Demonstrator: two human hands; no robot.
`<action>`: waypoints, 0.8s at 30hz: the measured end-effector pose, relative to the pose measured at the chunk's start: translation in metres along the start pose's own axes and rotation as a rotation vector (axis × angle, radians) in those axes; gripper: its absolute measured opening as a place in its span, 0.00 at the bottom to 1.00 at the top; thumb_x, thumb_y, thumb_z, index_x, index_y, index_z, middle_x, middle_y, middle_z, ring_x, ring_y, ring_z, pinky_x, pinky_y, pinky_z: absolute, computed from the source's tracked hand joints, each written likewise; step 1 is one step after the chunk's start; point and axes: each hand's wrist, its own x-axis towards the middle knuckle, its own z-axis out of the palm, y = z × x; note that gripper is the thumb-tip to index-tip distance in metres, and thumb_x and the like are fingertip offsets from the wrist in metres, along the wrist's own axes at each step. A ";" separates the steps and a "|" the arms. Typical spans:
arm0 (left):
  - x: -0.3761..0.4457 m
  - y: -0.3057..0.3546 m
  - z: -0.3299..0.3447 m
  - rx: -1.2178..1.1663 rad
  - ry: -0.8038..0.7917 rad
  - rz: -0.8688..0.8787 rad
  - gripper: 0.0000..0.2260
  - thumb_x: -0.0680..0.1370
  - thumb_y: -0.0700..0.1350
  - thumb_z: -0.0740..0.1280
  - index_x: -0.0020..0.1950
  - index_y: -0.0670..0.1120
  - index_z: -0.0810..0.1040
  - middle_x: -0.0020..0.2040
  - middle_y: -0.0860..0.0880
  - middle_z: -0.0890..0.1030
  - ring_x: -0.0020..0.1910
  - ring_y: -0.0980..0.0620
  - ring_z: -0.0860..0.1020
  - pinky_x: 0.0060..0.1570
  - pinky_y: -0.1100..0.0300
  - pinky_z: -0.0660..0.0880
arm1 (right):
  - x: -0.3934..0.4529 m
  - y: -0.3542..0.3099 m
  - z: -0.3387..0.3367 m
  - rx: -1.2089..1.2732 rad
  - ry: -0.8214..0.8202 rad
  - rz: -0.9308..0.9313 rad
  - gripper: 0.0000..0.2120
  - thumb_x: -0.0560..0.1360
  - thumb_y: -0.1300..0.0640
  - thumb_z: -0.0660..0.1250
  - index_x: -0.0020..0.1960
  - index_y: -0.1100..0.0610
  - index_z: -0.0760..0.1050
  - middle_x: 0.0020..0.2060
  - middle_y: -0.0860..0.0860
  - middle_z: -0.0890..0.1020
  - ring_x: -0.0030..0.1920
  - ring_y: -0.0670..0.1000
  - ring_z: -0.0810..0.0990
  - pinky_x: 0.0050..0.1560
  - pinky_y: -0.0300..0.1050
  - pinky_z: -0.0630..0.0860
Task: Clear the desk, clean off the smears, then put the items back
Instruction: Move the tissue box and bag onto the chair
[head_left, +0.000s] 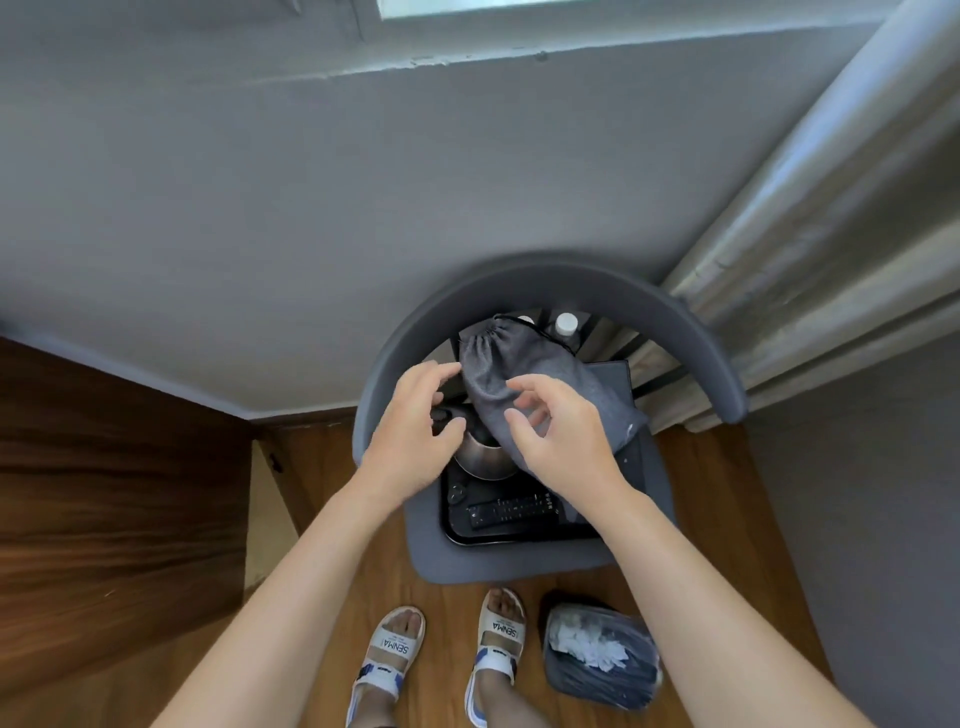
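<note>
The grey drawstring pouch (524, 384) lies on the chair (691, 358), atop the kettle (483, 457), long axis running far-left to near-right. Both hands hover with fingers loosely spread, gripping nothing. The right hand (561, 441) is just over its near end; the left hand (415, 426) sits beside its left edge.

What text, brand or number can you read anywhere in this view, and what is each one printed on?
"SENMA": on the white strap of the left sandal.
"SENMA": on the white strap of the right sandal.
Small dark mark on each sandal's lower strap: too blurred to read.
Button markings on the remote control lying in the black tray: too small to read.
No readable text on the grey drawstring bag, the bottle caps or the bin.
</note>
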 end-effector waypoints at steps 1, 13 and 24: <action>-0.007 0.006 -0.011 0.042 0.008 0.017 0.26 0.80 0.39 0.70 0.76 0.53 0.71 0.73 0.57 0.68 0.65 0.54 0.76 0.62 0.57 0.77 | -0.002 -0.010 -0.005 -0.055 -0.023 -0.022 0.15 0.79 0.57 0.70 0.65 0.51 0.77 0.49 0.44 0.79 0.45 0.44 0.78 0.50 0.42 0.77; -0.157 0.057 -0.178 0.868 0.185 -0.117 0.24 0.85 0.55 0.62 0.79 0.50 0.66 0.64 0.49 0.80 0.59 0.45 0.81 0.55 0.48 0.80 | -0.022 -0.193 -0.011 -0.550 -0.388 -0.268 0.15 0.81 0.46 0.63 0.64 0.51 0.74 0.55 0.50 0.76 0.58 0.56 0.74 0.53 0.51 0.76; -0.314 0.002 -0.315 0.751 0.415 -0.473 0.24 0.86 0.54 0.60 0.82 0.51 0.62 0.70 0.50 0.78 0.66 0.47 0.79 0.61 0.52 0.77 | -0.059 -0.350 0.093 -0.531 -0.541 -0.480 0.14 0.82 0.46 0.63 0.63 0.51 0.76 0.55 0.48 0.79 0.56 0.50 0.79 0.50 0.41 0.73</action>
